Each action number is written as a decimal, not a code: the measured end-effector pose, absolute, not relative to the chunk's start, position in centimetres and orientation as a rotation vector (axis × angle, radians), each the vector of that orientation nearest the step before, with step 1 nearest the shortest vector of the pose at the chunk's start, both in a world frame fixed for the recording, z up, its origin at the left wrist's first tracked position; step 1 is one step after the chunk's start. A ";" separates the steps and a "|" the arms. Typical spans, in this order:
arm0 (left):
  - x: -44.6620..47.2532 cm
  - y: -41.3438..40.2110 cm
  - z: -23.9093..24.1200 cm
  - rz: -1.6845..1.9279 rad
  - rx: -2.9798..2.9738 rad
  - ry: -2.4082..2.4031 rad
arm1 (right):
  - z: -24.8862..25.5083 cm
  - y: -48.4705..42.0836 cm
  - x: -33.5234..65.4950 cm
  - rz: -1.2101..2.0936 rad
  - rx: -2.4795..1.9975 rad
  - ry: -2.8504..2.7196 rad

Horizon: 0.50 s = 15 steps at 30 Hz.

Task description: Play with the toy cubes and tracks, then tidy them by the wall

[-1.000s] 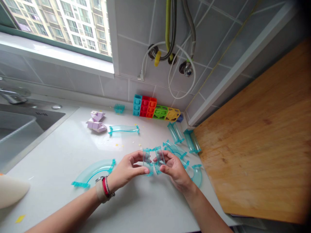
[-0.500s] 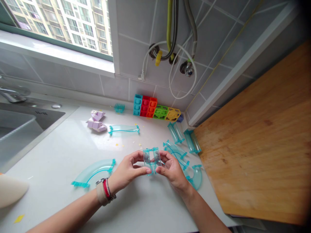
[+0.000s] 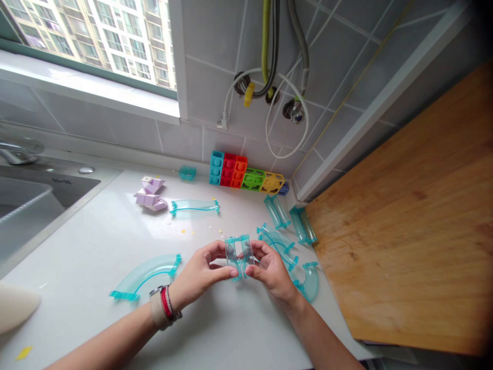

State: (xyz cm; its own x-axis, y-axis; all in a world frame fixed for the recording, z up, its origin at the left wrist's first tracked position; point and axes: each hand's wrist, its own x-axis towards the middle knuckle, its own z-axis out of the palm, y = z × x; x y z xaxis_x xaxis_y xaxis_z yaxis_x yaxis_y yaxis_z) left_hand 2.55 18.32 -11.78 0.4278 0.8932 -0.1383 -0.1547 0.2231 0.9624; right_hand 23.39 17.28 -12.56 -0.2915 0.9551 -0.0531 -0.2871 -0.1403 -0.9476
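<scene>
Above the white counter, my left hand (image 3: 197,273) pinches a short clear teal plastic track piece (image 3: 230,251) between thumb and fingers. A matching clear teal piece (image 3: 247,249) is in the closed grip of my right hand (image 3: 272,271). The two pieces are side by side with a narrow gap at the top; whether their lower ends touch or are joined I cannot tell. Left of my left wrist lies a long curved teal track (image 3: 148,272). Beyond my right hand are a wavy teal track (image 3: 277,237) and a sharply bent one (image 3: 311,282).
Straight teal tracks (image 3: 277,211) lie near a wooden board (image 3: 404,221) at right. Colourful stacked cubes (image 3: 234,170) stand along the wall. Another teal track (image 3: 195,206), purple folded blocks (image 3: 150,194) and small yellow scraps are on the counter (image 3: 215,329). A sink (image 3: 73,177) is at left.
The view has shifted very slightly. Both hands keep their grip on the teal pieces, with no clear change between them.
</scene>
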 end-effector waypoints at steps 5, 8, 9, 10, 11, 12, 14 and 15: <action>2.5 18.4 -11.9 0.854 1.106 0.841 | -12.6 17.3 23.4 1.620 -0.891 -1.122; 2.4 18.4 -11.9 0.854 1.112 0.836 | -12.8 17.4 23.5 1.620 -0.894 -1.124; 2.4 18.4 -11.9 0.854 1.112 0.834 | -12.8 17.4 23.5 1.620 -0.895 -1.125; 2.5 18.4 -11.8 0.854 1.112 0.832 | -12.9 17.4 23.5 1.619 -0.896 -1.127; 2.5 18.4 -11.8 0.853 1.110 0.830 | -12.9 17.4 23.5 1.617 -0.895 -1.128; 2.5 18.4 -11.7 0.852 1.109 0.829 | -12.8 17.4 23.5 1.615 -0.894 -1.129; 2.5 18.4 -11.6 0.851 1.108 0.828 | -12.7 17.4 23.5 1.613 -0.893 -1.132; 2.5 18.3 -11.6 0.852 1.108 0.829 | -12.6 17.4 23.5 1.614 -0.894 -1.134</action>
